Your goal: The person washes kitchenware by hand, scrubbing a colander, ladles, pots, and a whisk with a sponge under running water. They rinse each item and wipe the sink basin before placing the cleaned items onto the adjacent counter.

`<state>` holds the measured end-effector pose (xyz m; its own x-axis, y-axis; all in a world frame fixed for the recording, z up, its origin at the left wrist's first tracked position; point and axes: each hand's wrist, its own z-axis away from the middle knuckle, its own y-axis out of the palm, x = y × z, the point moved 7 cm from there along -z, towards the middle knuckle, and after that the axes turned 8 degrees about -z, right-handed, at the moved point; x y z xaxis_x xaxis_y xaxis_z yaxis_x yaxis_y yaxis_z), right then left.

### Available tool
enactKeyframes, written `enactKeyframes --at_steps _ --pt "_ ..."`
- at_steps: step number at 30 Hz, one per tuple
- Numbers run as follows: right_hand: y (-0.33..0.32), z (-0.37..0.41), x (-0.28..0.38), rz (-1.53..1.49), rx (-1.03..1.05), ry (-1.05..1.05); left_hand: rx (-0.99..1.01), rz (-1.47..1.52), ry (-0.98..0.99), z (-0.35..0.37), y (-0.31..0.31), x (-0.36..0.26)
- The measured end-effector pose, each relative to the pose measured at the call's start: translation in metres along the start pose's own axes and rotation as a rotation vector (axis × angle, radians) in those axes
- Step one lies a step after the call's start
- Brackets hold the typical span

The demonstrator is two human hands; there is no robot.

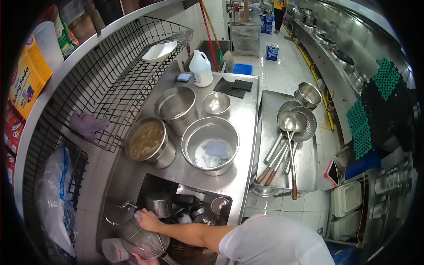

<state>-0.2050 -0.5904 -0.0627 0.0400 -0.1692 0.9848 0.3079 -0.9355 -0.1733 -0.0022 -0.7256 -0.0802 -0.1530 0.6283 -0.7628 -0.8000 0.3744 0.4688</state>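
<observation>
Over the near-left corner of the sink, a round wire-mesh strainer (152, 246) is tilted, its handle running toward the bottom edge. My left hand (143, 259), partly cut off by the frame, grips the strainer from below. At its upper rim is my right hand (149, 221), fingers closed around what looks like a small blue sponge (137, 216), mostly hidden. A white plastic container (115, 250) stands just left of the strainer. Behind my right hand, the sink (142, 187) holds several metal pots and containers (160, 205).
On the steel counter stand a pot of brown liquid (147, 140), a soapy pot (210, 143) with a sponge inside, another pot (176, 106), a bowl (216, 103) and a white jug (201, 70). Ladles (292, 121) lie on the right tray. A wire rack (110, 97) hangs left.
</observation>
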Motion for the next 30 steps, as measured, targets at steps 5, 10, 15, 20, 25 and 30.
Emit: enactKeyframes --at_steps 5,10,15,20,25,30 --pt "0.036 0.01 0.057 0.119 0.178 -0.558 0.053 0.082 -0.067 -0.021 -0.018 -0.005" --pt "0.065 0.02 0.11 0.167 0.683 -0.847 0.06 0.004 -0.05 -0.024 -0.035 -0.01" --pt "0.094 -0.042 0.094 0.34 0.682 -0.328 0.006 0.027 -0.012 0.035 0.023 -0.02" --pt "0.108 -0.005 0.123 0.475 0.953 -0.382 0.121 -0.207 -0.022 -0.004 0.013 -0.019" --pt "0.144 -0.007 0.119 0.535 1.108 -0.6 0.388 -0.174 0.076 0.017 0.036 -0.029" --pt "0.101 -0.072 0.058 0.339 0.791 0.004 0.095 -0.045 0.148 0.033 0.038 -0.051"
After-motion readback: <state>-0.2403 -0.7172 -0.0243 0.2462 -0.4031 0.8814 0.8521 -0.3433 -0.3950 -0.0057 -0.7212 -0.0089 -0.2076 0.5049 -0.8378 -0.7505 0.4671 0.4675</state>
